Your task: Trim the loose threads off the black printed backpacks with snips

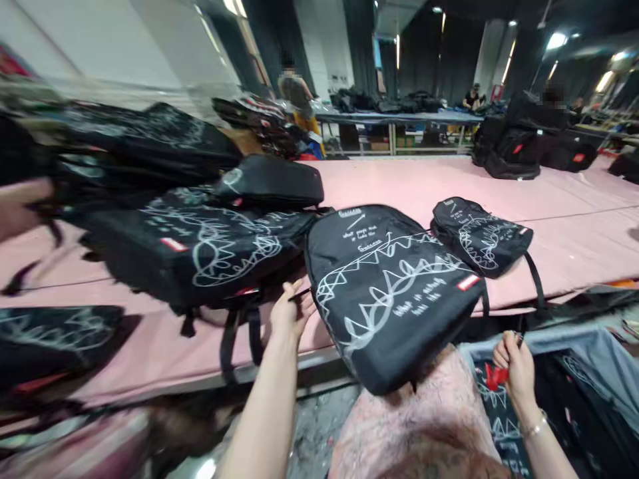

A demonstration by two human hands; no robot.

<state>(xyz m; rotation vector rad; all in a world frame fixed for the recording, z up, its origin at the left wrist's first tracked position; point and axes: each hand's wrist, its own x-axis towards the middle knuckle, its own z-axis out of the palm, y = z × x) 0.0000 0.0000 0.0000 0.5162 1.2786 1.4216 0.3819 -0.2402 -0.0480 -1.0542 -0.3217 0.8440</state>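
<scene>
A black backpack (394,293) with white scribble print and a small red tag lies tilted over the front edge of the pink table (574,246). My left hand (290,310) is closed in a pinch at its left edge, on a thin dark thread or zip pull I cannot make out. My right hand (514,366) is low at the right, fingers closed on a small red object (495,377), above another printed black bag (504,412) in a grey bin.
A stack of the same black backpacks (200,246) fills the table's left side, one more backpack (482,234) lies to the right. A grey bin (589,339) stands at the lower right. Other people work at far tables loaded with bags.
</scene>
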